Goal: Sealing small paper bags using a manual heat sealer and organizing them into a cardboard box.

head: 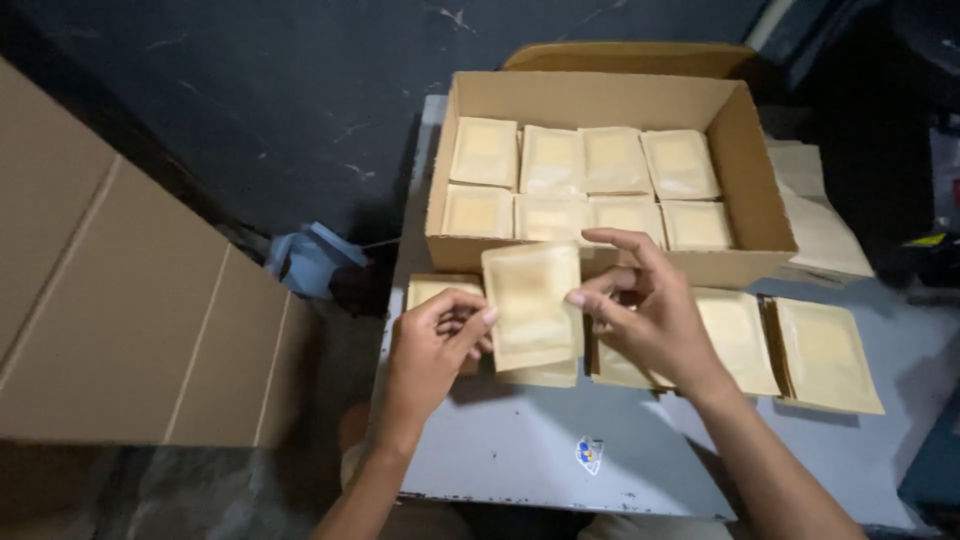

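At the far left I see a large flattened cardboard sheet (120, 300), well apart from my hands. My left hand (435, 345) has its fingers curled nearly closed; the thumb tip touches the left edge of a beige square pouch (530, 305), and the other fingers seem to rest on another pouch (430, 290) lying under them. I cannot tell if that lower one is really gripped. The beige square pouch is held upright-tilted between both hands, just in front of the near wall of the open cardboard box (745, 140). My right hand (655, 320) pinches its right edge with thumb and fingertips, the index finger stretched over the top.

Beyond the fingers, the box already holds 8 visible pouches in 2 rows, so I judge a good part of the packing is done. Under and right of my right hand, 3 or more loose pouches (825, 355) lie on the grey table (520, 450), not yet in the box.
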